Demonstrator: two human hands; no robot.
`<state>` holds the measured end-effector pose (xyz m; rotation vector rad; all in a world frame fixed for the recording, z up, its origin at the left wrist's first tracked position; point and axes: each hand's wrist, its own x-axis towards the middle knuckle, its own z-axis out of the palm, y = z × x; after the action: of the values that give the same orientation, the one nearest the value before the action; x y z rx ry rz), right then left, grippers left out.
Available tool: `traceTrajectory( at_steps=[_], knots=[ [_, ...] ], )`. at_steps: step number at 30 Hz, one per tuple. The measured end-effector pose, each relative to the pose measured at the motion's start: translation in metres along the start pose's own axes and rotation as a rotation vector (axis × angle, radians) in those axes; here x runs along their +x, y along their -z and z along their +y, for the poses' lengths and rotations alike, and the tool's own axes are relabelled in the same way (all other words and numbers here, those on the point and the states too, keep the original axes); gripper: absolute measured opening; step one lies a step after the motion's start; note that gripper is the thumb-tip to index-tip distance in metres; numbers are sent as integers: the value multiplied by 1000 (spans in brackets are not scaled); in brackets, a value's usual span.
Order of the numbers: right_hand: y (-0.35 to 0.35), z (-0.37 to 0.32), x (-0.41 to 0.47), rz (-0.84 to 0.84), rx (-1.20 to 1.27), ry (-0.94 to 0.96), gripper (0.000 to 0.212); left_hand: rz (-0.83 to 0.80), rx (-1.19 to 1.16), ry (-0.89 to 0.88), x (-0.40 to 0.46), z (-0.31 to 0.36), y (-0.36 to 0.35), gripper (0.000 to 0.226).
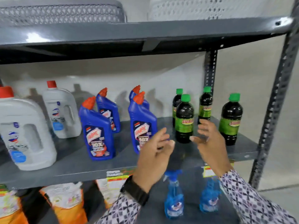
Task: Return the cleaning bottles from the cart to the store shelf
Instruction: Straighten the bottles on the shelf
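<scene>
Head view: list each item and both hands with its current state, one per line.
White jugs: two, upright, capped.
Blue angled-neck bottles: four, upright, capped.
Dark green-capped bottles: four, upright, capped.
Blue spray bottles: two, upright, lower shelf.
Left hand: empty, fingers loosely curled.
Right hand: open, empty.

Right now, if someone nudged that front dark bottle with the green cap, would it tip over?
Possibly. The front dark bottle is tall and narrow, so a high push could topple it. It looks full, so likely heavy and steadier. Its neighbours on the shelf stand apart.
</scene>
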<state>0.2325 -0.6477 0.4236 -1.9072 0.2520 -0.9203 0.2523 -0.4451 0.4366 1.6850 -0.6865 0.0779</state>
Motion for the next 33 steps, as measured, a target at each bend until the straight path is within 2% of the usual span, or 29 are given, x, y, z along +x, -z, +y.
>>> traceTrajectory(
  at_steps=[1, 3, 5, 7, 9, 11, 17, 23, 26, 33],
  knots=[
    [6, 7, 13, -79, -8, -49, 74, -58, 34, 43, 14, -2, -21, 66],
    [9, 19, 34, -253, -13, -91, 88, -68, 101, 111, 45, -4, -51, 78],
    [9, 24, 50, -376, 15, -90, 94, -7, 122, 168, 72, -5, -67, 76],
    [7, 31, 63, -419, 23, -61, 85, 9, 51, 169, 90, -7, -72, 62],
    [12, 34, 68, -420, 9, -46, 72, -13, 62, 127, 98, -11, -75, 40],
    [22, 36, 66, -419, -6, -37, 63, -25, 87, 89, 98, -13, -78, 37],
    [45, 47, 49, -388, -36, 66, 59, -72, 97, 75, 80, -11, -87, 46],
    [50, 51, 40, -396, 24, 87, 70, -43, 103, 66, 68, -16, -85, 54],
    [50, 51, 41, -400, 27, 70, 70, -33, 119, 71, 66, -15, -86, 61],
    [48, 56, 42, -368, 24, 61, 70, -45, 111, 70, 67, -15, -85, 61]
  ],
)
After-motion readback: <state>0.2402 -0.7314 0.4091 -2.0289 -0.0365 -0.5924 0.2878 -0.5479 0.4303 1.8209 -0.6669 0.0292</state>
